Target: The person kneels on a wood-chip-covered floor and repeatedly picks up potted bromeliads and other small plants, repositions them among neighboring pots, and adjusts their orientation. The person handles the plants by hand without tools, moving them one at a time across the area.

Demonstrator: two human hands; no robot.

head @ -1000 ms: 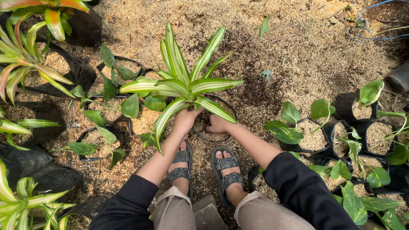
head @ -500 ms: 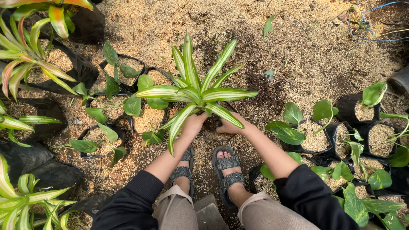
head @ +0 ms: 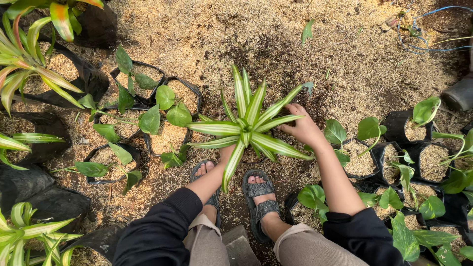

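Observation:
A plant with long green leaves striped in cream (head: 245,127) stands on the sawdust-covered ground just ahead of my sandalled feet (head: 260,193). Its leaves hide its pot. My left hand (head: 226,152) reaches under the leaves at the plant's near left side and is mostly hidden there. My right hand (head: 301,125) rests at the plant's right side with its fingers curled down among the leaves, on the plant's base.
Black grow bags with broad-leaved green seedlings (head: 152,116) stand to the left, and more of them (head: 394,148) to the right. Larger striped plants (head: 29,64) line the left edge. A blue cord (head: 423,47) lies at the far right. Bare sawdust ground (head: 276,44) stretches ahead.
The striped plant has shifted right and nearer to my feet. My right hand has slid from the plant's base out to its right side.

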